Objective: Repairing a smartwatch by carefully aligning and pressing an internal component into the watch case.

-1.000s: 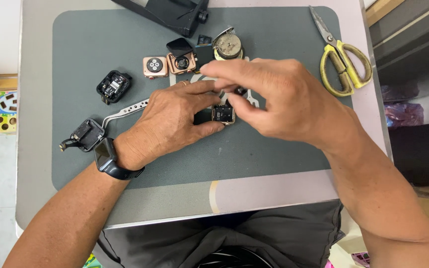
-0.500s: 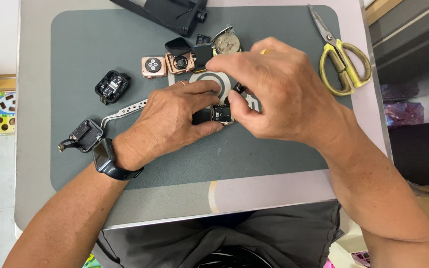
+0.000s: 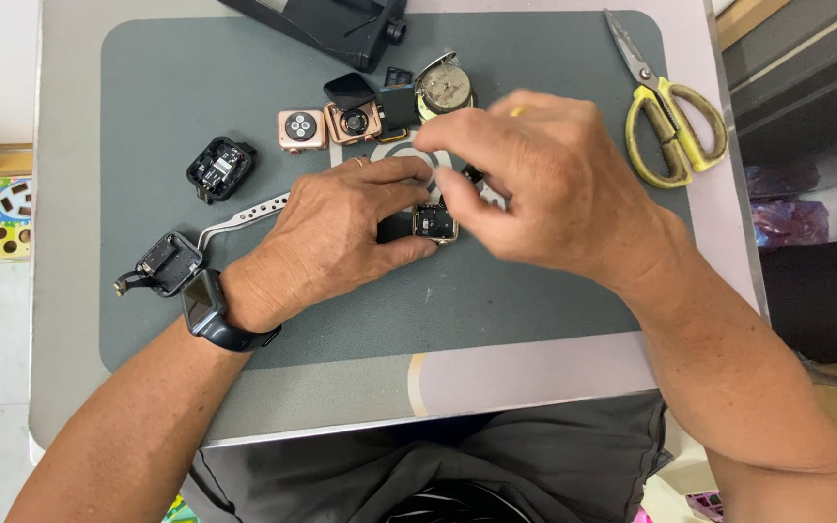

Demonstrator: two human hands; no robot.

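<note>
Left hand (image 3: 341, 228) is pinching an opened smartwatch case (image 3: 433, 223) on the grey mat (image 3: 535, 300); right hand (image 3: 544, 184), fingers curled, is hovering above it, grip unclear.

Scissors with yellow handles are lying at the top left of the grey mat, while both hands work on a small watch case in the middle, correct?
Not quite. The head view shows the scissors at the top right of the grey mat, not the top left. The left hand and right hand do work on the small watch case in the middle.

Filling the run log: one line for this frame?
left hand pins small watch case | right hand pinching above it | mat | scissors aside
</note>
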